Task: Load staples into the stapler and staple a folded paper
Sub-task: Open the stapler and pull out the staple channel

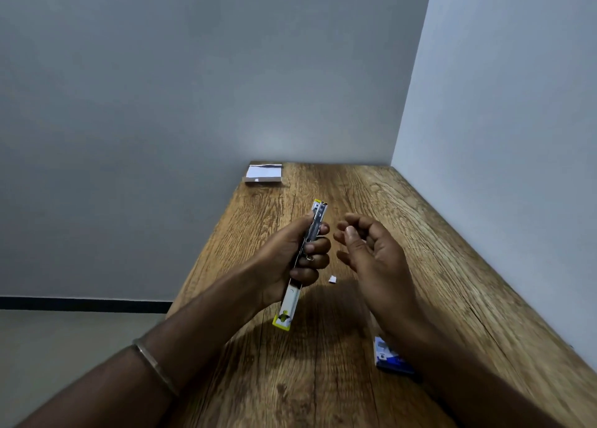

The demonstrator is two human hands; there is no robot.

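The left hand [298,256] grips the stapler [302,266] around its middle, fingers curled over it, holding it above the table [323,363] with one end pointing away and the yellow end toward the person. The stapler appears swung open into 1 long strip. The right hand [371,253] hovers just beside it, fingers loosely curled, holding nothing visible. A small white scrap [332,279] lies on the table between the hands. A blue box [389,358] sits partly under the right forearm. The folded paper [263,174] lies at the table's far left corner. A bangle [155,364] circles the left wrist.
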